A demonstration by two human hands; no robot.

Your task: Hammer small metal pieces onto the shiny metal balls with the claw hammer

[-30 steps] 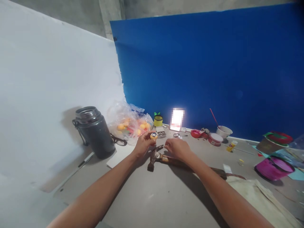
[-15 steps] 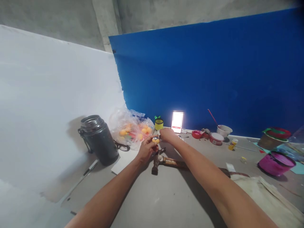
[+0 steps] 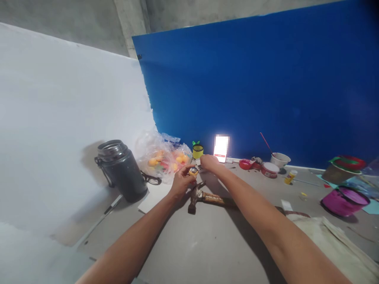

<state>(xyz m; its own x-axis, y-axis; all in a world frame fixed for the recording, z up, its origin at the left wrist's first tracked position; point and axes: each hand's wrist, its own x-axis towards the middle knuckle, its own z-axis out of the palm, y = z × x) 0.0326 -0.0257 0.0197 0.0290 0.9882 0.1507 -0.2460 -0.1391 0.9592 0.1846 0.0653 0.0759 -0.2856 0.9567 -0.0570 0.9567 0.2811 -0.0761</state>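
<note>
My left hand (image 3: 181, 183) pinches a small round orange-yellow piece with a shiny silvery top (image 3: 193, 172). Just to its right, my right hand (image 3: 209, 162) is closed, fingers curled inward. A small dark, metallic-looking bit (image 3: 200, 167) shows at its fingertips, too small to name. Below both hands a claw hammer (image 3: 213, 198) lies on the table, its head to the left and part of its handle hidden under my right forearm. A yellow cup with a green top (image 3: 197, 152) stands just behind the hands.
To the left are an open dark flask (image 3: 126, 173), glasses (image 3: 152, 180) and a clear bag of orange pieces (image 3: 162, 159). A lit phone (image 3: 221, 149) stands behind. Rightward are a white cup (image 3: 280, 159), a yellow bottle (image 3: 290, 177), a magenta container (image 3: 345, 202) and cloth (image 3: 328, 240).
The whole view has shifted slightly, with things now a little higher in the picture. The silvery top of the piece in my left hand shows more. Both hands keep nearly the same pose.
</note>
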